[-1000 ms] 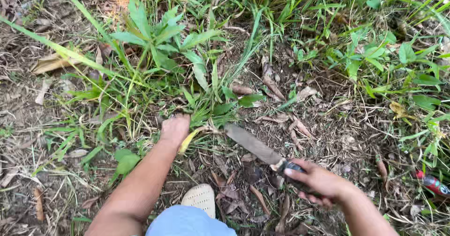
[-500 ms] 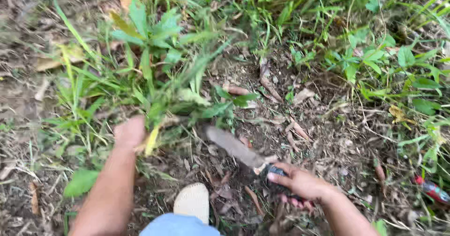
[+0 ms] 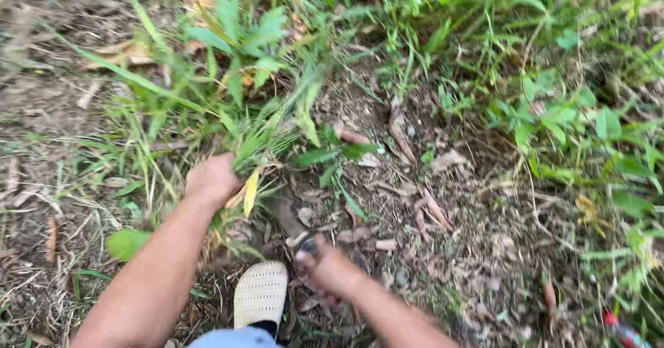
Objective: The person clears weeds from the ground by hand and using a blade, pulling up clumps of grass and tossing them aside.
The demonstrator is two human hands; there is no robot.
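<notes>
Gripping a clump of long green grass blades (image 3: 277,130), left hand (image 3: 213,180) stays fisted; blurred right hand (image 3: 330,270) clenches a dull grey knife (image 3: 290,218).

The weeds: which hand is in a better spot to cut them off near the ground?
Probably the right hand: it holds the knife, blade low by the weeds base. The left hand is busy gripping them.

No labels, signs or screens in view. Only possible package: a small red-and-dark object (image 3: 624,333) in the grass at bottom right, too blurred to identify.
</notes>
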